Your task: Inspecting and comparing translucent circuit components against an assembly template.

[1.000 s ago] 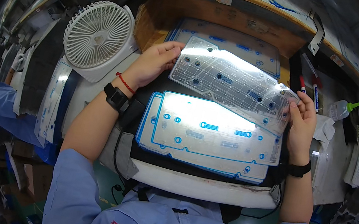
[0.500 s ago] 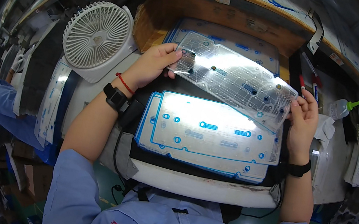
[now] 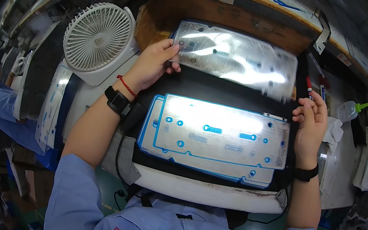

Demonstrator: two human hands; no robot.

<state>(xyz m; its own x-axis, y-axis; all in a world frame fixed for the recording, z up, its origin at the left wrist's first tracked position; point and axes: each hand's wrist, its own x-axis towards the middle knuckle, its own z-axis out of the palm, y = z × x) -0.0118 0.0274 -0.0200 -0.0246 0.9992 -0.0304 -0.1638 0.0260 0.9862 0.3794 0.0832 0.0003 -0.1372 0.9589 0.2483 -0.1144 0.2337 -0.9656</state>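
Note:
My left hand [image 3: 159, 56] pinches the left edge of a clear, shiny plastic sheet [image 3: 238, 58] patterned with fine lines and holes. The sheet is held above the far side of the dark work surface, its right end smeared by motion. My right hand [image 3: 312, 119] is apart from it, beyond its right end, fingers loosely bent and spread with nothing between them. Nearer to me lies a stack of translucent sheets [image 3: 220, 146] with blue outlines, circles and ribbed slot marks. Glare covers part of the top one.
A white fan [image 3: 99, 43] stands at the left. Behind the held sheet is a wooden box [image 3: 264, 23]. Markers [image 3: 321, 90], a squeeze bottle with a green tip [image 3: 349, 111] and white tissue [image 3: 333, 132] sit at the right. A co-worker's blue sleeve [image 3: 4, 100] shows far left.
My right hand has let go of the clear sheet. The sheet has moved up and away from me, turned closer to level, uncovering more of the stack's upper right corner.

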